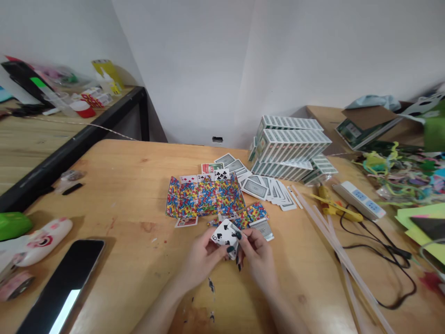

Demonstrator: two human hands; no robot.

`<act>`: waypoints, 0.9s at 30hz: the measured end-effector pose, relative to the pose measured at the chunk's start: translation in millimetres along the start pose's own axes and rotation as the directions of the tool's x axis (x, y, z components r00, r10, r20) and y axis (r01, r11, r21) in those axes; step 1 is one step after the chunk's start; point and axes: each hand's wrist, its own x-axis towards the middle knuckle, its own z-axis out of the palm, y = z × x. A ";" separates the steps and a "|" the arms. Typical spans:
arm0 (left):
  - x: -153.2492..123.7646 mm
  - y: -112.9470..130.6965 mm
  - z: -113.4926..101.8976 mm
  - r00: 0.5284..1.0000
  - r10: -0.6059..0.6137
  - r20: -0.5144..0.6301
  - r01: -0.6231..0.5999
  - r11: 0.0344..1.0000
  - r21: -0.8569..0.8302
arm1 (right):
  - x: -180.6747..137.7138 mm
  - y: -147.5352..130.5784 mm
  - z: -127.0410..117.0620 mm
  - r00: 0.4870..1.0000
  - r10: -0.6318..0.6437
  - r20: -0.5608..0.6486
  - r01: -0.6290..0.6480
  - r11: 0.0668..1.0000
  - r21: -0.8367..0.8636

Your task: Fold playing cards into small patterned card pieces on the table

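Between my two hands is a playing card (224, 233) with spade marks, tilted face up over the table. My left hand (203, 255) pinches its left side with the thumb on the face. The fingers of my right hand (257, 253) close on its right edge, where the card looks bent. Just beyond stands a low colourful patterned panel (206, 198) with several playing cards tucked in along its top. A smaller piece in the same pattern (257, 212) lies near my right hand, beside a face-down card (262, 228).
Loose face-down cards (255, 186) spread toward stacked card boxes (292, 146) at the back. On the right are a yellow glue gun (339, 208), a power strip (359, 199), a black cable and clear glue sticks (340, 250). A phone (62, 287) lies at the left front.
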 end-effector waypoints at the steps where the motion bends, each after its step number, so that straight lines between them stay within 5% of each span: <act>1: 0.9 0.6 -0.2 0.999 -0.017 -0.036 0.017 1.000 0.016 | 0.2 -0.1 0.2 1.000 0.003 0.027 -0.003 1.000 0.019; 6: 3.2 -2.3 0.9 0.987 -0.040 -0.158 0.056 0.994 0.097 | 0.7 1.6 1.8 0.990 0.043 0.134 -0.048 0.998 0.037; 12: -0.2 -7.8 2.0 0.966 0.089 -0.242 -0.059 0.990 0.126 | -5.8 6.4 8.2 0.981 0.073 0.179 -0.080 0.996 0.032; 17: 0.5 -9.6 8.6 0.955 0.031 -0.296 -0.012 0.998 0.066 | -10.2 9.5 14.0 0.976 0.037 0.215 -0.054 0.996 0.073; 27: -7.0 -14.2 17.5 0.902 0.150 -0.404 -0.045 0.965 0.259 | -23.9 24.7 32.0 0.947 0.137 0.289 -0.158 0.986 0.050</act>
